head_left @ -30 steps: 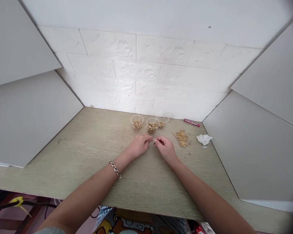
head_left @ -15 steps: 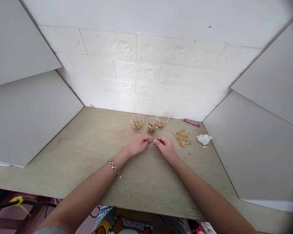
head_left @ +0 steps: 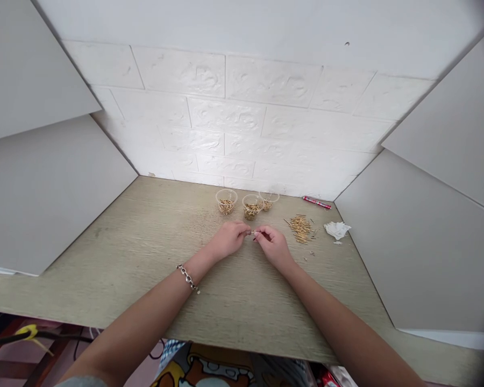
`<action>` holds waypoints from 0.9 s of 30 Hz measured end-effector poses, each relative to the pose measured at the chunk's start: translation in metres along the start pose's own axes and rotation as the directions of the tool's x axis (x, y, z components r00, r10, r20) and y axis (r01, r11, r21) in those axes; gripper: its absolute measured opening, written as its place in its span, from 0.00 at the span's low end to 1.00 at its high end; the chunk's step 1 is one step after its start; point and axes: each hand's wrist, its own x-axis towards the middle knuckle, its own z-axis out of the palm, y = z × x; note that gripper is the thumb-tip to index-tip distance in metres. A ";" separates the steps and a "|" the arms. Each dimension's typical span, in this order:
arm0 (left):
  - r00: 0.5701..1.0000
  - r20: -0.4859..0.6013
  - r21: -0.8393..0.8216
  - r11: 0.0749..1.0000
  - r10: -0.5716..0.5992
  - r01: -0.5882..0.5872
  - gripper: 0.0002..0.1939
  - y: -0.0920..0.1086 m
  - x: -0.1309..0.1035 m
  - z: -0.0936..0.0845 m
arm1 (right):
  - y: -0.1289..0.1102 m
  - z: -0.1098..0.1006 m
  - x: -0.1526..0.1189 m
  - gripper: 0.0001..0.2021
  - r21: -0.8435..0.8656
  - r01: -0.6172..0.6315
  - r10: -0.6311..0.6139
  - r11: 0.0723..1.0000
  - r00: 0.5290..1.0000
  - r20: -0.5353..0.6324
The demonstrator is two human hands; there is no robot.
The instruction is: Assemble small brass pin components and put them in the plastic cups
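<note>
My left hand (head_left: 229, 238) and my right hand (head_left: 273, 246) meet fingertip to fingertip over the table, just in front of the cups. Both are pinched around a tiny piece between them, too small to make out. Behind them stand a clear cup (head_left: 226, 202) on the left, a middle cup (head_left: 250, 208) and a third cup (head_left: 268, 200), each with small gold-coloured parts inside. A pile of thin gold pins (head_left: 301, 229) lies to the right of my right hand.
A red pen (head_left: 317, 202) lies by the back wall at the right. Crumpled white tissue (head_left: 337, 230) sits near the right panel (head_left: 431, 242). Small bits (head_left: 312, 252) lie in front of the pin pile. A grey panel (head_left: 52, 193) stands at the left.
My left wrist and bracelet have shifted very slightly left. The fingertips of both hands stay almost in the same place, still pinched.
</note>
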 end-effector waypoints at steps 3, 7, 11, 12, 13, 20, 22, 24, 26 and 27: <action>1.000 0.003 0.044 0.999 0.014 -0.015 0.12 0.002 0.000 -0.001 | -0.001 0.000 -0.001 0.07 -0.022 0.013 -0.014 1.000 1.000 -0.020; 1.000 0.007 0.102 0.995 0.014 -0.015 0.11 0.006 0.000 -0.001 | -0.002 0.001 -0.001 0.07 -0.026 0.014 -0.015 1.000 0.999 -0.033; 1.000 -0.014 0.118 0.993 0.011 -0.009 0.11 0.007 0.000 0.000 | -0.002 0.001 -0.002 0.07 -0.037 0.024 -0.026 0.999 0.998 -0.049; 1.000 -0.017 0.122 0.992 0.009 -0.007 0.11 0.007 0.000 0.001 | -0.003 0.001 -0.002 0.07 -0.041 0.026 -0.028 0.999 0.998 -0.052; 1.000 -0.018 0.127 0.992 0.009 -0.006 0.11 0.008 0.000 0.002 | -0.003 0.001 -0.002 0.06 -0.046 0.026 -0.028 0.999 0.998 -0.055; 1.000 -0.025 0.124 0.992 -0.016 0.019 0.11 0.008 -0.001 0.006 | -0.008 0.003 -0.004 0.07 -0.083 0.010 -0.019 0.996 0.994 -0.108; 0.999 -0.038 0.089 0.996 -0.025 0.029 0.11 0.009 -0.001 0.007 | -0.009 0.004 -0.004 0.07 -0.083 0.005 -0.015 0.997 0.993 -0.119; 0.998 -0.058 0.044 0.998 -0.039 0.041 0.11 0.010 -0.002 0.007 | -0.009 0.005 -0.005 0.08 -0.062 0.001 -0.008 0.998 0.993 -0.116; 0.996 -0.072 0.003 0.999 -0.053 0.054 0.11 0.011 -0.002 0.006 | -0.008 0.005 -0.005 0.08 -0.039 0.004 -0.008 0.999 0.994 -0.107; 0.995 -0.074 -0.012 0.998 -0.060 0.059 0.11 0.011 -0.002 0.006 | -0.009 0.006 -0.006 0.08 -0.033 0.006 -0.009 0.999 0.994 -0.105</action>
